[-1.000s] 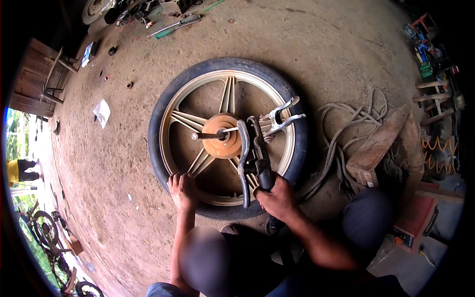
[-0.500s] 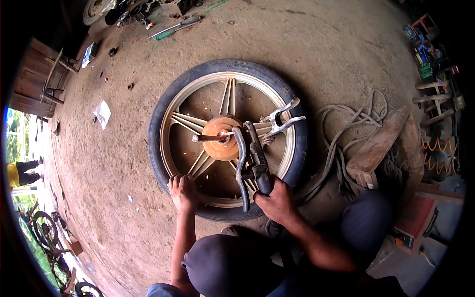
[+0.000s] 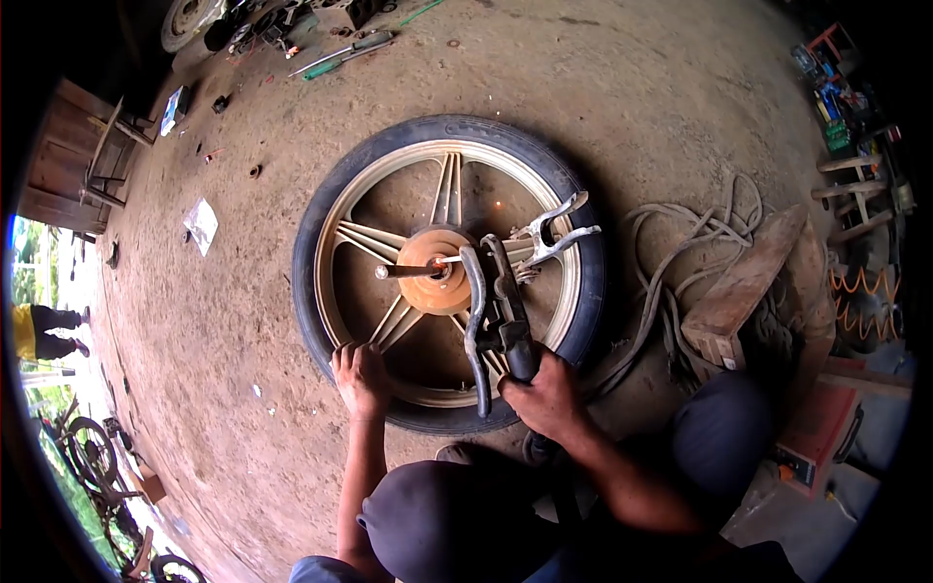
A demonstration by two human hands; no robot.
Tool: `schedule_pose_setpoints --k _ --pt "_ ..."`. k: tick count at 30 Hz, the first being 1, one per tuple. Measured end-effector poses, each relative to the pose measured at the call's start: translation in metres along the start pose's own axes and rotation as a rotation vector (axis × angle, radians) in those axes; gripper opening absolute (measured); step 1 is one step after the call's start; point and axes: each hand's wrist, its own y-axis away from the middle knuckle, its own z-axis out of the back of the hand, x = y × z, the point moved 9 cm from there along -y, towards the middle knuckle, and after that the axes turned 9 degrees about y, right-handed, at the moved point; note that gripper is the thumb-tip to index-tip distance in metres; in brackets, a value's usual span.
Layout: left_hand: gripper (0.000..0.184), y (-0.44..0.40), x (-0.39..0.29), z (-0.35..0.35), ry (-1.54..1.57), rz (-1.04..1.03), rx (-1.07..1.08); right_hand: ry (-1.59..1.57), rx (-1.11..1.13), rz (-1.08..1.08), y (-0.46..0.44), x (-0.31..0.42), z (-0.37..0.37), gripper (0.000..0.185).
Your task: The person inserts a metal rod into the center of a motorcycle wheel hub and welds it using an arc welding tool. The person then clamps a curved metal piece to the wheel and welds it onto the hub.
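Observation:
A cream spoked wheel (image 3: 453,177) with a black tyre lies flat on the floor below me. My left hand (image 3: 361,379) is closed over its near-left rim. In my right hand (image 3: 542,396) is the dark handle of a welding electrode holder (image 3: 505,325), with a long bent metal lever. A thin rod (image 3: 450,259) reaches from its jaws to the orange-brown hub (image 3: 420,291), glowing at the tip. A metal rod or axle (image 3: 397,272) sticks out of the hub. A forked metal clamp (image 3: 554,233) sits at the right spoke.
Grey cable (image 3: 646,291) coils on the right beside a wooden block (image 3: 743,282) and a red box (image 3: 821,428). Screwdrivers (image 3: 340,56) and loose parts lie at the far side. A plastic bag (image 3: 201,225) is on the left; a person (image 3: 49,330) stands beyond.
The bright specks inside the wheel are gone, and an orange speck shows above the hub. The electrode holder has shifted very slightly. My left hand stays on the rim.

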Motion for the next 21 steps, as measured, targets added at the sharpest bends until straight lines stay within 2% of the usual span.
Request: schedule_pose_setpoints --k 5,7,8,11,13,15,21 --pt "0.012 0.0 0.001 0.002 0.008 -0.001 -0.037 0.056 0.078 -0.027 -0.001 -0.004 -0.006 0.025" --pt "0.011 0.001 0.002 0.001 0.008 0.004 -0.035 -0.046 -0.1 0.127 -0.001 0.01 0.005 0.025" --pt "0.01 0.002 0.003 0.001 0.006 0.011 -0.032 0.047 0.04 0.018 -0.003 -0.001 -0.004 0.025" --pt "0.011 0.002 0.004 0.001 0.009 0.023 -0.023 0.081 0.093 -0.013 -0.002 -0.001 -0.005 0.029" --pt "0.012 -0.002 -0.003 0.006 0.027 0.02 -0.031 0.073 0.036 0.031 0.004 0.018 0.007 0.032" --pt "0.013 -0.003 -0.005 0.007 0.057 0.01 -0.043 0.125 0.101 -0.039 0.002 0.011 0.001 0.035" --pt "0.011 -0.001 -0.004 0.003 0.011 0.01 -0.023 0.093 0.041 0.034 -0.001 0.007 -0.001 0.029"
